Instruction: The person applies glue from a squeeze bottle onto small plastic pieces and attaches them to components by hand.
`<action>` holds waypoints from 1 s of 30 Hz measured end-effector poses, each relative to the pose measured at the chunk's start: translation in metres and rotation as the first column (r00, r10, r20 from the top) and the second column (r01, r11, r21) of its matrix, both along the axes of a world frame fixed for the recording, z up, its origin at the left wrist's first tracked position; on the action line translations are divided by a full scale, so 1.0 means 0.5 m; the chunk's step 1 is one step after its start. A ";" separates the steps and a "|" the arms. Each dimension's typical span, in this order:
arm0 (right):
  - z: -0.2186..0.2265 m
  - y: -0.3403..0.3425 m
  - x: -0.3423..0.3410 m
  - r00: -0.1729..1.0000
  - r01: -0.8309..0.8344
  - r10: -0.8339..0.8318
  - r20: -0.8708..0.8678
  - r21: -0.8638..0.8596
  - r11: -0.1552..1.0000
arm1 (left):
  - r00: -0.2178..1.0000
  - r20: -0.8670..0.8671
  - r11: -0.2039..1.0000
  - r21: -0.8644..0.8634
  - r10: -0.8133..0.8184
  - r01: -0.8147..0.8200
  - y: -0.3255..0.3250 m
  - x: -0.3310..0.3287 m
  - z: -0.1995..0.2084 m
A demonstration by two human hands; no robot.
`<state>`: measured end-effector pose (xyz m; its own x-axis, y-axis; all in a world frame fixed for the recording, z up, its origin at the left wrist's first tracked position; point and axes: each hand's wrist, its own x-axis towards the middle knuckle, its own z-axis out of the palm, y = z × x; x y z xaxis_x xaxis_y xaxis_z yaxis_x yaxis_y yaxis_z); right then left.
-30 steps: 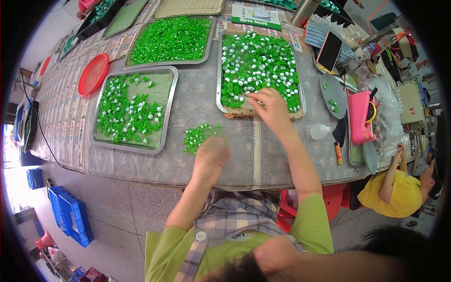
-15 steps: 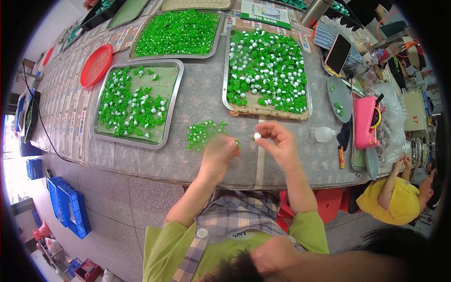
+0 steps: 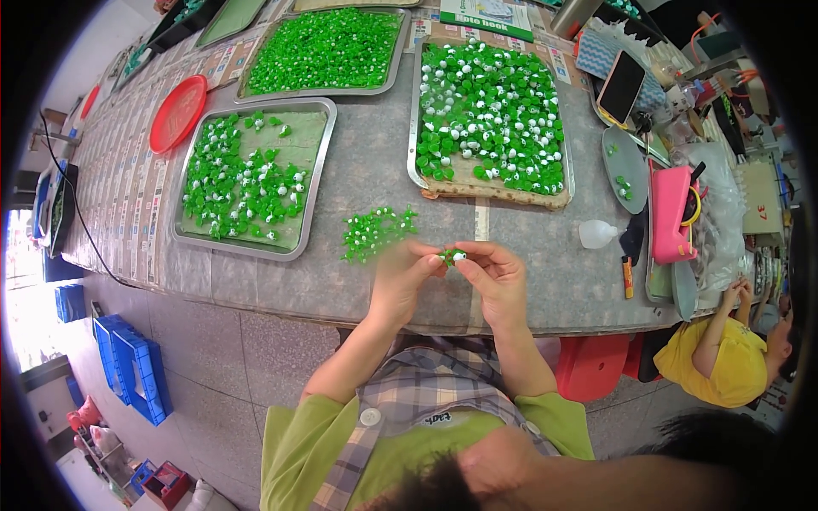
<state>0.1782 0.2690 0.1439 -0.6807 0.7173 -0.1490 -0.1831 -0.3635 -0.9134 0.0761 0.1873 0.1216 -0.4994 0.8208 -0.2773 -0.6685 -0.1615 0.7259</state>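
Both my left hand (image 3: pixel 402 274) and right hand (image 3: pixel 494 274) pinch one small green-white piece (image 3: pixel 452 255); fingers hide its shape.

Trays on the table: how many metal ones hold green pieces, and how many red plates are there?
Metal trays with green pieces: 3 (left tray, far tray, right tray)
Red plates: 2 (large plate, small plate)
Total: 5

both hands up front, close together, fingertips nearly meeting. left hand (image 3: pixel 400 277) curled, thumb and fingers pinched. right hand (image 3: pixel 494 272) same pinch. forearms bare, angling in from below, elbows bent.
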 end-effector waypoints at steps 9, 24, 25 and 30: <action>-0.002 -0.009 0.000 0.999 -0.003 -0.004 0.039 0.183 0.983 | 0.988 -0.148 0.999 0.011 0.042 -0.041 -0.003 0.003 -0.001; 0.010 -0.003 0.016 0.999 -0.017 0.017 0.028 0.008 1.000 | 0.774 -0.624 0.994 0.075 0.110 -0.081 -0.008 0.011 -0.001; 0.014 -0.003 0.016 0.999 0.006 -0.003 0.038 -0.059 0.998 | 0.775 -0.623 0.994 0.076 0.109 -0.078 -0.007 0.013 -0.001; 0.000 -0.009 0.024 1.000 -0.018 0.018 0.012 -0.033 0.999 | 0.776 -0.619 0.992 0.066 0.123 -0.104 -0.010 0.025 -0.004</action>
<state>0.1903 0.2645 0.1438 -0.6916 0.6994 -0.1805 -0.1650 -0.3962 -0.9032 0.0887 0.1823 0.1195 -0.6456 0.7495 0.1465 -0.0500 -0.2329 0.9712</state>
